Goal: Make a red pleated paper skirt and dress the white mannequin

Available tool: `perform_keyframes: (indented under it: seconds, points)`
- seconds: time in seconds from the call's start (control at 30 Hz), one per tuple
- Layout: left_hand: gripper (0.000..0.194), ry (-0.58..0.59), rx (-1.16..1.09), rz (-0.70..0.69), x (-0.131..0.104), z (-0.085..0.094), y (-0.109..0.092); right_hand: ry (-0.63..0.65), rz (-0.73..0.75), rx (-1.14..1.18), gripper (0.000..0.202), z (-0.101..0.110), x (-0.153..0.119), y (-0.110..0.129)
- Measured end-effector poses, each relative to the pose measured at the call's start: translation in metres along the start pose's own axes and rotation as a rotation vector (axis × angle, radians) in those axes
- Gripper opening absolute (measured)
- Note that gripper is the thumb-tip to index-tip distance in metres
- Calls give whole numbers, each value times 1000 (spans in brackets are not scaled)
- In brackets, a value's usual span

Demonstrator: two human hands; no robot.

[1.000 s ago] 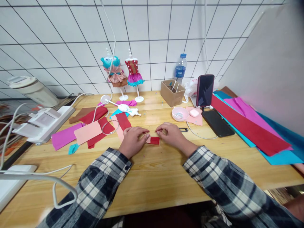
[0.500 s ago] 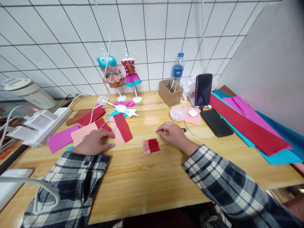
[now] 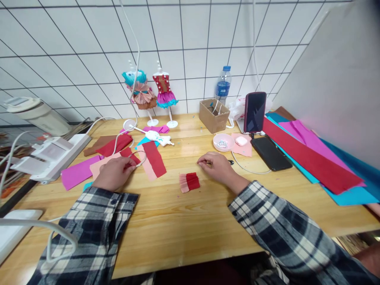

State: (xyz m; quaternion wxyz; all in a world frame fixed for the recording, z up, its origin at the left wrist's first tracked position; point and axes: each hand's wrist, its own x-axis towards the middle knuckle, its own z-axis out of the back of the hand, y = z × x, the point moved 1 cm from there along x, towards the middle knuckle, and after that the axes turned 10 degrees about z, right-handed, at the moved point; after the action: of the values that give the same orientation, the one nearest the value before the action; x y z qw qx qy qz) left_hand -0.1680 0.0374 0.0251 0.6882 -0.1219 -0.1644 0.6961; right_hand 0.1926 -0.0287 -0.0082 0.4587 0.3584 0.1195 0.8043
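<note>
My left hand [image 3: 114, 173] rests over the pink crepe paper [image 3: 102, 164] on the left, thumb and fingertips pinched together at a thin pale cord [image 3: 145, 157] that curves in a loop. Just beyond it lies a strip of pink and red paper [image 3: 152, 160]. My right hand [image 3: 216, 168] is low over the table with its fingertips pressed together; whatever they hold is too small to make out. Between the hands sits a small pleated piece of pink and red paper [image 3: 190, 182]. A dark ring-shaped end [image 3: 230, 162] pokes out behind the right hand.
Two dressed mini mannequins [image 3: 166, 91] stand by the wall, and a bare white one [image 3: 158, 137] lies down. Toward the right are a cardboard box [image 3: 214, 115], a bead dish [image 3: 223, 142], phones [image 3: 271, 153] and long paper sheets [image 3: 311, 154]. A power strip [image 3: 63, 154] is at left.
The fingers of my left hand have closed from a spread pose into a pinch at the cord. My right hand and the pleated paper stay about where they were.
</note>
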Motion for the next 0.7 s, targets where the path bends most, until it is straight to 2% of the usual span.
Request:
perform_keyframes:
  seconds: [0.1, 0.17, 0.23, 0.37, 0.47, 0.7]
  points:
    - [19, -22, -160, -24, -10, -7, -19, -90, 41, -44, 10, 3, 1, 11]
    - [21, -78, -373, -97, -24, -16, -41, -174, 90, -65, 14, 4, 2, 26]
    - [23, -137, -479, -130, -43, -29, -65, -236, 157, -54, 20, 4, 3, 44]
    - [24, -70, -576, -223, -77, -51, -103, -248, 222, 14, 35, -1, 1, 72]
    - [20, -104, -551, -263, -88, -56, -114, -241, 225, 6, 37, -4, -1, 78]
    - [12, -172, -507, -350, -92, -54, -120, -295, 209, 31, 25, -9, -4, 76]
